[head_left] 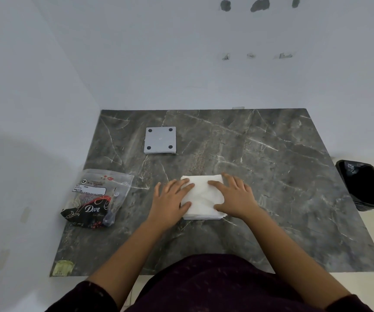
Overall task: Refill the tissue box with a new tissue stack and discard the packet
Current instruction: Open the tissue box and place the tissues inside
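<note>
Across the dark marble tabletop (pixel 271 176), which fills most of the view, the task's things lie spread out within easy reach. Off its right edge stands a black-lined waste bin (pixel 364 185), seemingly placed there to take the wrapper. Nearer the left edge lies the emptied Dove tissue packet (pixel 96 199), crumpled and not yet discarded. Centre front sits the white tissue stack (pixel 201 197), apparently pressed into the box body, whose pale edge peeks out beneath. Both palms lie flat on it, fingers spread, gripping nothing: left hand (pixel 170 199) on its left side, right hand (pixel 235 197) on its right, likely squaring and flattening the pile. Farther back rests the grey box base panel (pixel 160 140), feet up, awaiting refitting.
</note>
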